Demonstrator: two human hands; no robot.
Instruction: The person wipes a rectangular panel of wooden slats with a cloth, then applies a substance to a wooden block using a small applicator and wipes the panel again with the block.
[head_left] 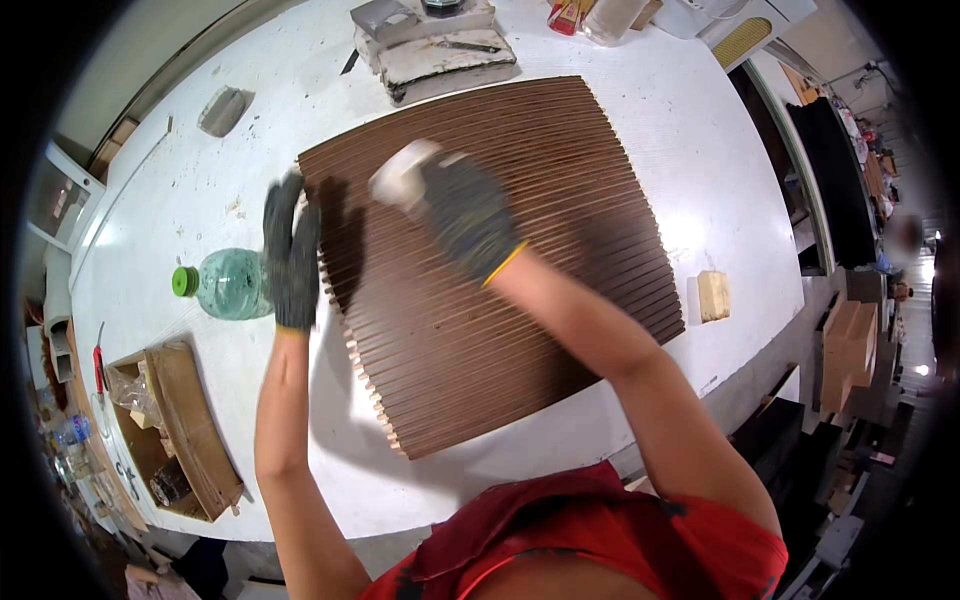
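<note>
A dark brown slatted wooden panel (pixel 470 350) lies on the white table, its narrow ridges running from side to side. My left hand (pixel 292 250), in a dark grey glove, rests against the panel's left edge with its fingers stretched out and nothing in them. Over the upper left part of the panel, my right hand (pixel 470 218), gloved alike, is closed around a whitish block-like pad (pixel 402 175). Motion blurs the pad, so its exact kind is unclear. Beside my left hand lies a clear greenish plastic bottle (pixel 232 284) with a green cap, on its side.
At the table's left stands an open cardboard box (pixel 205 440) with scraps inside; red-handled pliers or scissors (pixel 99 370) lie near it. A pale yellowish block (pixel 714 296) sits right of the panel. Beyond its far edge are stained white slabs (pixel 445 68) and a grey piece (pixel 224 111).
</note>
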